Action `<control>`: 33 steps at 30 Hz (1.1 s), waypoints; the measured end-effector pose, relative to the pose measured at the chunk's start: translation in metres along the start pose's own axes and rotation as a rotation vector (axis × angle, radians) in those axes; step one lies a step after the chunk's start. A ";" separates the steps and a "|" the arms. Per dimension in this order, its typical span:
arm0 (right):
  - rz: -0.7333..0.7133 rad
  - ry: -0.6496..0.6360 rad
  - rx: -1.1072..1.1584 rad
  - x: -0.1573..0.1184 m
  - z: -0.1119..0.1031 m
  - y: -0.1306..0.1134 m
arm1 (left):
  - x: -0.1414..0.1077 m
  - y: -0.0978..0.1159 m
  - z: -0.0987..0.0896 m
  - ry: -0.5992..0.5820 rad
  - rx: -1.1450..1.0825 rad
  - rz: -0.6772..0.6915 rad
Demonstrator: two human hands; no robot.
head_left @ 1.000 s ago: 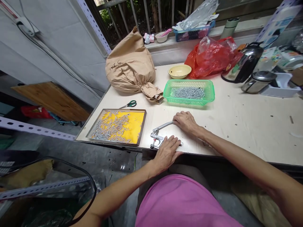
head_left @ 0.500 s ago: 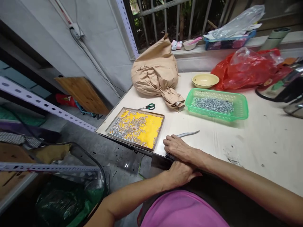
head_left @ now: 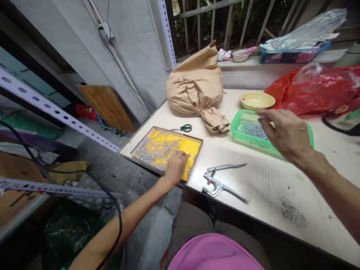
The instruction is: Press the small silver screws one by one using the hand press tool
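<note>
My left hand [head_left: 176, 165] is over the right half of a shallow tray [head_left: 198, 157] with a yellow bottom, fingers curled down and tips hidden. Many small silvery metal pieces [head_left: 157, 150] lie spread in the tray. Above the green plastic basket [head_left: 281, 152] hangs my right hand [head_left: 289, 137], thumb and fingertips drawn together; anything between them is too small to make out. More metal pieces [head_left: 250, 129] fill the basket's bottom. Between my hands, near the table's front edge, lie grey spring-loaded pliers [head_left: 218, 182] with spread handles.
Green-handled scissors [head_left: 185, 128] lie behind the tray. A twisted brown paper bag [head_left: 194, 90] stands at the back, with a cream bowl [head_left: 257, 101] and a red plastic bag [head_left: 317, 90] to its right. A black cable [head_left: 108, 195] hangs beside my left arm.
My hands were together at the table's front edge over the pliers. They have let go and parted, the left to the tray, the right to the basket. The view has shifted slightly.
</note>
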State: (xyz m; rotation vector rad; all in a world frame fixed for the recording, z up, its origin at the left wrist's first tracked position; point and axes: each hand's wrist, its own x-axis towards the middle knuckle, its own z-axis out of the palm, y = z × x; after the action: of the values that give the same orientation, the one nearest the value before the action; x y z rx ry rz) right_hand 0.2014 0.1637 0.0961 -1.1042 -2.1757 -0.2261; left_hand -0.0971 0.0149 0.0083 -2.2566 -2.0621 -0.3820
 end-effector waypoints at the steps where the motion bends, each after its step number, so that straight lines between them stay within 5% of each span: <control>1: 0.019 -0.037 -0.045 -0.002 0.002 0.010 | 0.004 -0.018 -0.003 -0.041 0.059 -0.013; 6: -0.023 -0.183 0.060 -0.050 0.018 -0.004 | 0.012 -0.060 -0.003 -0.226 0.143 0.093; 11: -0.030 -0.358 0.234 -0.112 0.024 -0.044 | 0.014 -0.058 -0.009 -0.329 0.126 0.199; 18: 0.047 -0.483 0.316 -0.159 0.025 -0.056 | 0.010 -0.057 -0.020 -0.338 0.138 0.205; 23: 0.041 -0.545 0.347 -0.167 0.021 -0.064 | 0.008 -0.017 -0.026 -0.266 -0.247 -0.060; 27: 0.031 -0.565 0.332 -0.168 0.019 -0.069 | 0.003 0.033 -0.019 -0.475 -0.733 -0.381; 33: 0.069 -0.567 0.300 -0.169 0.020 -0.071 | 0.006 0.064 -0.003 -0.627 -0.861 -0.564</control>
State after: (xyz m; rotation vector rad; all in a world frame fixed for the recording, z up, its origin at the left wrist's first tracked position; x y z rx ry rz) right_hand 0.2066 0.0182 -0.0170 -1.1604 -2.5372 0.4890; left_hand -0.0335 0.0134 0.0199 -2.3007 -3.4117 -0.8002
